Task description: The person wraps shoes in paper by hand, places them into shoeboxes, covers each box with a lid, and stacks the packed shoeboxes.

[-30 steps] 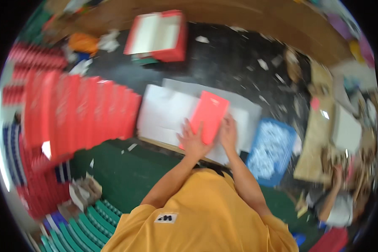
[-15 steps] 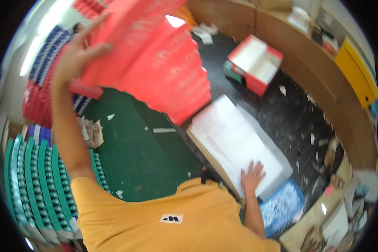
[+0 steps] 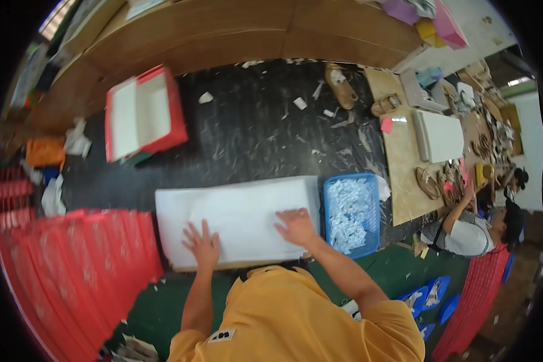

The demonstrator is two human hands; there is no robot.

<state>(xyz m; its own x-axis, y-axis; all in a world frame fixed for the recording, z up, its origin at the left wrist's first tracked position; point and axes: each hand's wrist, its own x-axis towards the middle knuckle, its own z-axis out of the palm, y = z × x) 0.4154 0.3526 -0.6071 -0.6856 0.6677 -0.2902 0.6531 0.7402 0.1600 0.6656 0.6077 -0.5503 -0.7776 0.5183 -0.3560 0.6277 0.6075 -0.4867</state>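
Note:
A stack of large white paper sheets (image 3: 247, 199) lies on the black-covered table in front of me. My left hand (image 3: 202, 244) rests on its left part with the fingers spread. On the right part lies my right hand (image 3: 295, 227), fingers apart and slightly bent. Neither hand holds anything. Just right of the paper stands a blue basket (image 3: 374, 226) filled with small white packets or slips. To the left rises a slanting stack of red boxes (image 3: 84, 259). An open red shoebox (image 3: 178, 114) with a white inside sits farther back on the left.
A low brown partition (image 3: 235, 48) runs along the table's far side. On the right a pale board (image 3: 398, 181) bears sandals (image 3: 428, 182) and a white box (image 3: 443, 136). A co-worker (image 3: 467, 232) sits there. Blue-soled sandals (image 3: 434, 292) lie lower right. Paper scraps litter the table.
My left hand has come down from the raised red boxes at the left onto the white paper. My right hand remains on the paper. The view has turned to the right.

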